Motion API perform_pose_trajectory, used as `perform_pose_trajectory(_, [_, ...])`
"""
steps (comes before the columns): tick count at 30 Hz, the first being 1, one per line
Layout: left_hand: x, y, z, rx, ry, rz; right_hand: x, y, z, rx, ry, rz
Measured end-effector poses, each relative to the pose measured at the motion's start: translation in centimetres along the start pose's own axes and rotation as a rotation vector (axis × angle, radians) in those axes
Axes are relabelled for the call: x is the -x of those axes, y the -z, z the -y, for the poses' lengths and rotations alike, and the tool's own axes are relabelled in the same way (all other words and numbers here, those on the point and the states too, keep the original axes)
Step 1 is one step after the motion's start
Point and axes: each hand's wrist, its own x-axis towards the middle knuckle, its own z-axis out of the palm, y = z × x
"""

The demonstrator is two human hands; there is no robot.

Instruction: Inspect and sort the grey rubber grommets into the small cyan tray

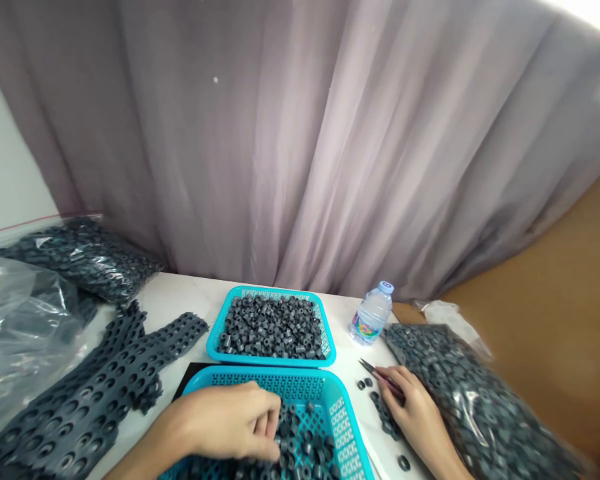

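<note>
My left hand (237,423) is over the near blue basket (347,407), its fingers curled in towards the thumb. Whatever is between those fingertips is hidden. Small dark grey ring-shaped pieces (307,443) lie loose in this basket, close to the hand. On the right, my right hand (415,407) rests on the white table, closed round a slim pointed tool (373,369) with dark red handles, tips towards the basket behind. Whether it is tweezers or snips I cannot tell. Several loose grey rings (384,417) lie beside and under that hand.
Behind stands a second blue basket (330,340) full of grey pieces. A water bottle (373,313) is to its right. A bag of pieces (480,393) lies far right, another bag (87,257) back left. Perforated grey strips (100,393) lie at left, near clear plastic (20,333).
</note>
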Motion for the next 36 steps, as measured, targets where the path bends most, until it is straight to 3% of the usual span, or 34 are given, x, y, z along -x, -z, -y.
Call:
perform_pose_trajectory(3, [-0.5,1.7,0.7,0.011,-0.08,-0.172,0.0,0.0,0.2,-0.001,0.0,0.001])
perform_pose_trajectory(6, [-1.1,3.5,2.8,-0.05,-0.034,-0.449,0.0,0.1,0.5,-0.009,0.005,0.017])
perform_pose_trajectory(9, [-1.0,4.7,5.4,-0.11,0.022,-0.591,0.0,0.2,0.6,-0.016,0.01,0.035])
perform_pose_trajectory(13, [-0.9,4.8,7.8,-0.107,0.029,-0.575,-0.1,0.3,0.6,-0.019,0.013,0.048])
perform_pose_trajectory(21, [-2.4,4.9,9.6,-0.057,-0.043,-0.564,0.0,0.3,0.6,-0.006,0.019,0.061])
perform_pose_trajectory(30, [-2.3,6.4,9.5,0.011,-0.057,-0.65,-0.2,1.1,1.2,0.004,0.007,0.026])
perform_pose_trajectory(36, [-2.3,7.2,9.3,0.073,-0.105,-0.689,-0.3,1.7,3.6,0.027,-0.053,-0.124])
